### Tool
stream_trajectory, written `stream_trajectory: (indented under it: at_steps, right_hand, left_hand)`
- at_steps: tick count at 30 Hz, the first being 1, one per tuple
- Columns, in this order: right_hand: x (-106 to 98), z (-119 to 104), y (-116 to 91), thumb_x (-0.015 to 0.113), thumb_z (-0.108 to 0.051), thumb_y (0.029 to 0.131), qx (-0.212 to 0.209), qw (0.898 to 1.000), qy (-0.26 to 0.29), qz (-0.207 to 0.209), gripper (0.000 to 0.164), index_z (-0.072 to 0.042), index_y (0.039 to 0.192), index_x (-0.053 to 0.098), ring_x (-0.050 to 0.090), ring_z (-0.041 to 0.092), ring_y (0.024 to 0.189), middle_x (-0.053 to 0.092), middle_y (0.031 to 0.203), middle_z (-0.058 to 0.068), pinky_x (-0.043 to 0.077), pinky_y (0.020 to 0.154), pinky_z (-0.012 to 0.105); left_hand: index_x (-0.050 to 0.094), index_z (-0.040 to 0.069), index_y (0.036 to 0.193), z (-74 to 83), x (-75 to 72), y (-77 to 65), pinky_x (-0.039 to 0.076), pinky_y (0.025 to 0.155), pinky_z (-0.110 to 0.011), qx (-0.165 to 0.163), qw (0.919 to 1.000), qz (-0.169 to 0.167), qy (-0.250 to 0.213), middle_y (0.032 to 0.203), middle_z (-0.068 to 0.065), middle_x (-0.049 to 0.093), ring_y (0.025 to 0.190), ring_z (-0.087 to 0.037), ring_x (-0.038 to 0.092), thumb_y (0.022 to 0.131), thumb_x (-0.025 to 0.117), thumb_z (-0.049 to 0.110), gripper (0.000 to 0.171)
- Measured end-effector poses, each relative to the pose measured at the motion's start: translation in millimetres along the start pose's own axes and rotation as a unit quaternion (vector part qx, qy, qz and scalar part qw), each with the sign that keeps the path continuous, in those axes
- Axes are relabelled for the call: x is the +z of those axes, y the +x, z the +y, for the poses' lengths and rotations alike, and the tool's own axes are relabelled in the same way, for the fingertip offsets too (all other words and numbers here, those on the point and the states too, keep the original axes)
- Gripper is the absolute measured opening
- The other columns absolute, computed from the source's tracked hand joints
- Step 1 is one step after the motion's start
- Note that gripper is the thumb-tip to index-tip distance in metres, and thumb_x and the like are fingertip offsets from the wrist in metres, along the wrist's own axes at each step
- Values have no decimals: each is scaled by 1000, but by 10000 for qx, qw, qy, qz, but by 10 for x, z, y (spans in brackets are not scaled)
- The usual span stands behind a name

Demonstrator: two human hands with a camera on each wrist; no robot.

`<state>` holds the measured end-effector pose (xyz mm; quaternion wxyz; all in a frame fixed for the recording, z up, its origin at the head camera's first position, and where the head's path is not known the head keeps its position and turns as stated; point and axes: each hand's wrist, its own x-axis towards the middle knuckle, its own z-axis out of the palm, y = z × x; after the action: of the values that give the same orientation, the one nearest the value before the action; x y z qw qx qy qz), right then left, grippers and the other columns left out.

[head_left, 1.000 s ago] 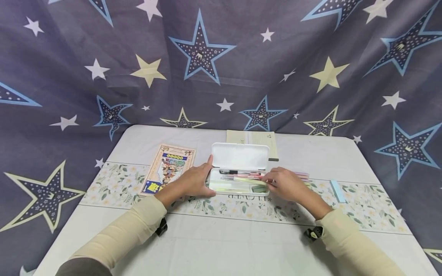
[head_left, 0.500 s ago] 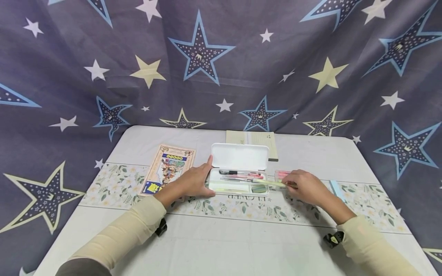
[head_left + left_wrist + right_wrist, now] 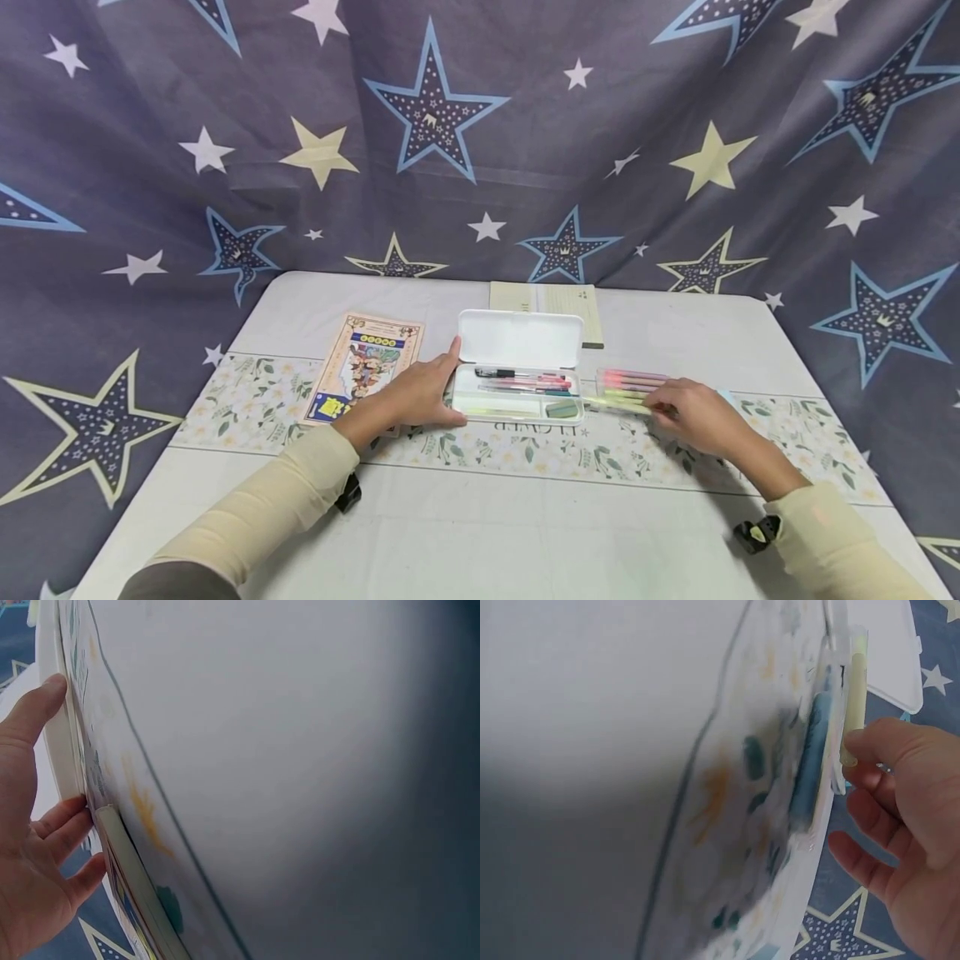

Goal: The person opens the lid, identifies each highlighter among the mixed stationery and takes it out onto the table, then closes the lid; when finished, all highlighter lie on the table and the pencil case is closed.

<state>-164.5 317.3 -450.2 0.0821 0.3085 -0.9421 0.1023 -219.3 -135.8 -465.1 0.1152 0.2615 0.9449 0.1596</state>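
A white pencil case (image 3: pixel 520 337) lies with its lid raised. Inside are a black pen (image 3: pixel 495 372), red pens (image 3: pixel 540 382) and a green eraser-like block (image 3: pixel 561 409). My left hand (image 3: pixel 422 390) rests against the case's left end, its thumb and fingers spread and touching the side. Between thumb and index finger, my right hand (image 3: pixel 693 414) pinches a pale yellow pen (image 3: pixel 855 705). That pen lies just right of the case, in front of a clear box of colored pens (image 3: pixel 636 377). Its other fingers are loosely bent, as the right wrist view shows.
A comic-style booklet (image 3: pixel 366 358) lies left of the case, close to the left hand. Behind the lid is a cream notebook (image 3: pixel 546 296). A light blue strip (image 3: pixel 729 397) is partly hidden by the right hand. A starry curtain (image 3: pixel 480 167) hangs behind the table.
My right hand has moved right, drawing the yellow pen out from over the case to beside the clear pen box. The left hand has stayed at the case.
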Motion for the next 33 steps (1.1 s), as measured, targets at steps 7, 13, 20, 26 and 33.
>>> stream_trajectory:
  at_steps: [7, 13, 20, 26, 33]
  right_hand:
    - [-43, 56, -119, 78, -7, 86, 212, 9997, 99, -97, 16, -16, 99, 78, 51, 0, 71, 65, 84, -9, 46, 62, 27]
    - [-50, 130, -187, 80, -7, 85, 259, 9996, -26, -113, 16, -17, 98, 78, 54, 2, 71, 67, 85, -9, 48, 62, 27]
    - [-19, 179, -245, 81, -6, 83, 73, 9998, -161, 25, 18, -17, 97, 78, 60, 7, 73, 68, 85, -7, 52, 64, 29]
    - [1, 182, -254, 82, -7, 82, 157, 9996, -252, 37, 18, -19, 94, 78, 63, 11, 75, 70, 87, -7, 53, 65, 32]
    - [27, 167, -253, 81, -10, 84, 581, 9980, -210, -158, 14, -19, 93, 78, 56, 4, 72, 66, 83, -10, 50, 63, 30]
  left_hand:
    - [-10, 8, 164, -5, 5, 5, 49, 101, -45, 24, 10000, 14, 15, 161, -12, 41, 116, -28, 64, 76, 82, 62, 138]
    - [-10, 8, 164, -9, 7, 8, 49, 103, -45, 2, 10000, 23, 66, 162, -11, 40, 119, -29, 63, 76, 82, 62, 138]
    - [-9, 7, 164, -13, 3, 7, 49, 103, -45, 15, 9999, 57, 89, 161, -12, 41, 119, -30, 63, 76, 82, 62, 138]
    - [-10, 7, 164, -19, 8, 6, 49, 103, -45, 13, 9999, 45, 91, 162, -12, 40, 120, -30, 63, 77, 81, 63, 138]
    - [-10, 8, 164, -13, 16, 6, 48, 106, -45, 15, 10000, 24, 61, 163, -12, 38, 126, -32, 61, 77, 81, 63, 138]
